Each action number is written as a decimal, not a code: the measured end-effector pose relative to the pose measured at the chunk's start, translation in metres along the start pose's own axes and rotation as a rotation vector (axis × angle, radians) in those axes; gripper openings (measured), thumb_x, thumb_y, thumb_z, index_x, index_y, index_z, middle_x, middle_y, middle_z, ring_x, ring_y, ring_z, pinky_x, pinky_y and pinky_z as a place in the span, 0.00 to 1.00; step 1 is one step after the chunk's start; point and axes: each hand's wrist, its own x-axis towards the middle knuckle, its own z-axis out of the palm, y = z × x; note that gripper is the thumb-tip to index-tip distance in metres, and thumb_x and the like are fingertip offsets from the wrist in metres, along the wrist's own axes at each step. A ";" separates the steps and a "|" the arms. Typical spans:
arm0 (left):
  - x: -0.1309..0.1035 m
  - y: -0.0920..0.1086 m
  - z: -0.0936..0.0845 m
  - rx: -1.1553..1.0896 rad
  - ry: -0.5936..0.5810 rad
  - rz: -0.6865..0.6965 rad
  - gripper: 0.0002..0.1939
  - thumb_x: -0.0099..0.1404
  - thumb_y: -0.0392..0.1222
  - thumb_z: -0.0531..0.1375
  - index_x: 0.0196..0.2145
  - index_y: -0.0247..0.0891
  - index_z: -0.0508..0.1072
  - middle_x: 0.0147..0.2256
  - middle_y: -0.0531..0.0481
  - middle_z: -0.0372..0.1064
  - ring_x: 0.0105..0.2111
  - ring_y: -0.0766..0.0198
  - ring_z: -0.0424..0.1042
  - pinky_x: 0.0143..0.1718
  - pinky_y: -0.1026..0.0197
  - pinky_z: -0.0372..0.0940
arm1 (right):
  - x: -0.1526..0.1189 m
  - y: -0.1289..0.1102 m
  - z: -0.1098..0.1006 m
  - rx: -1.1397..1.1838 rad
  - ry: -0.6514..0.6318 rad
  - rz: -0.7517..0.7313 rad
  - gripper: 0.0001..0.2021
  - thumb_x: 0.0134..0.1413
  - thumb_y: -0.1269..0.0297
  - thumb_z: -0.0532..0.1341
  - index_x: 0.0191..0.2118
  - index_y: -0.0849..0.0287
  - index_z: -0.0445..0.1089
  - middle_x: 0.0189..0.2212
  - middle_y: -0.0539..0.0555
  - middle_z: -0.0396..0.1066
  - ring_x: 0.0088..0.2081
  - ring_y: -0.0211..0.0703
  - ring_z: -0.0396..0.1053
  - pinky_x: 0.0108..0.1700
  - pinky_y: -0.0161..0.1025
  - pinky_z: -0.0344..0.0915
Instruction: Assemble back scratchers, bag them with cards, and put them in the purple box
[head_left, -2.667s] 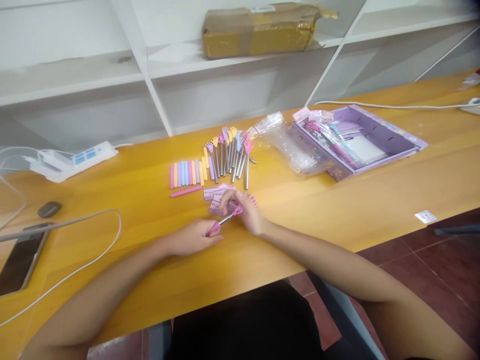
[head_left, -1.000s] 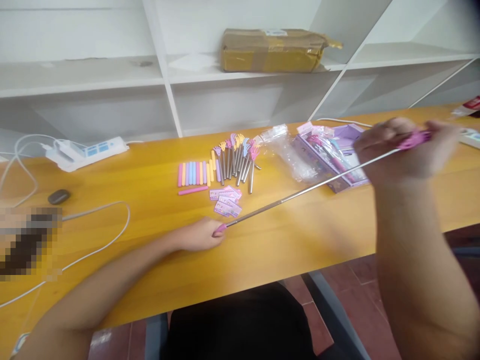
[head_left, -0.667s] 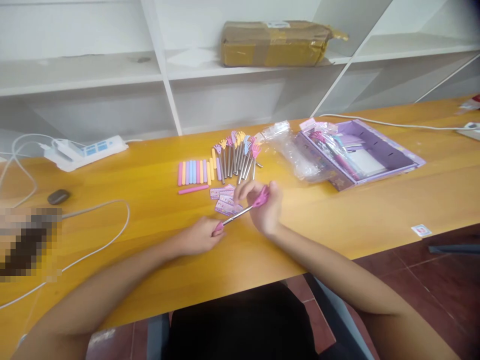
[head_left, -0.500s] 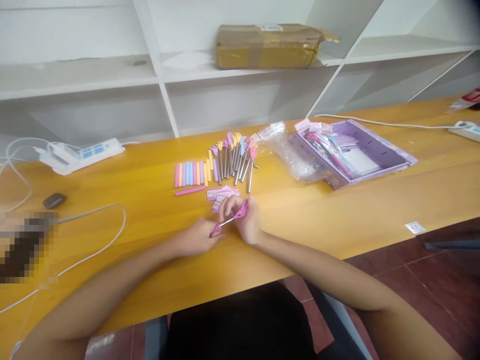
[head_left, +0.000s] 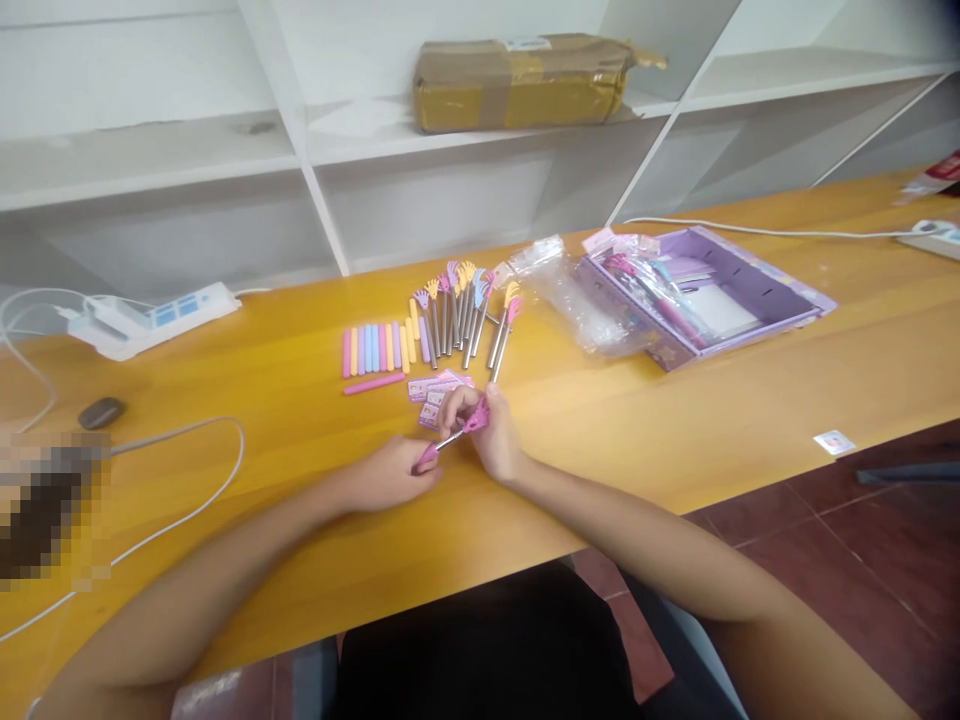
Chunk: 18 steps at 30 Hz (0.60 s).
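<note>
My left hand is closed round the pink handle end of a small metal-shafted stick. At its other end, my right hand pinches the pink hand-shaped head. Just beyond my fingers lie small printed cards, partly covered by my right hand. Behind them several metal rods with coloured hand-shaped heads are bunched on the table. A row of pastel tubes lies left of the rods, with one pink tube crosswise in front.
At the right are a purple box holding wrapped items and a clear plastic bag. A power strip, a black object and a white cable lie left. A cardboard box sits on the shelf.
The view has shifted slightly. Both hands keep their hold on the pink-headed stick, which has barely moved. A yellow head now shows more clearly beside the rightmost pink-headed rod.
</note>
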 end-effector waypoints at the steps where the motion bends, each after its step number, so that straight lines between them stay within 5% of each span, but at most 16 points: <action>1: 0.000 0.000 -0.001 -0.012 -0.010 -0.001 0.17 0.68 0.44 0.56 0.27 0.42 0.50 0.25 0.59 0.48 0.26 0.67 0.48 0.28 0.59 0.46 | 0.001 0.000 0.000 0.002 0.001 0.007 0.39 0.67 0.26 0.44 0.26 0.56 0.69 0.21 0.55 0.69 0.27 0.43 0.65 0.34 0.41 0.63; 8: -0.001 -0.002 -0.004 -0.066 -0.058 0.003 0.15 0.63 0.38 0.56 0.27 0.42 0.50 0.26 0.59 0.47 0.27 0.66 0.47 0.29 0.59 0.46 | 0.003 0.003 -0.001 -0.032 0.000 0.014 0.36 0.67 0.28 0.49 0.25 0.57 0.68 0.22 0.55 0.69 0.28 0.42 0.65 0.34 0.41 0.62; 18: 0.001 0.000 -0.001 -0.011 -0.006 0.009 0.15 0.68 0.42 0.55 0.28 0.42 0.50 0.26 0.59 0.49 0.27 0.66 0.48 0.30 0.59 0.47 | 0.006 0.005 -0.009 -0.020 -0.048 0.083 0.29 0.66 0.36 0.59 0.27 0.58 0.68 0.23 0.52 0.70 0.23 0.36 0.60 0.24 0.34 0.54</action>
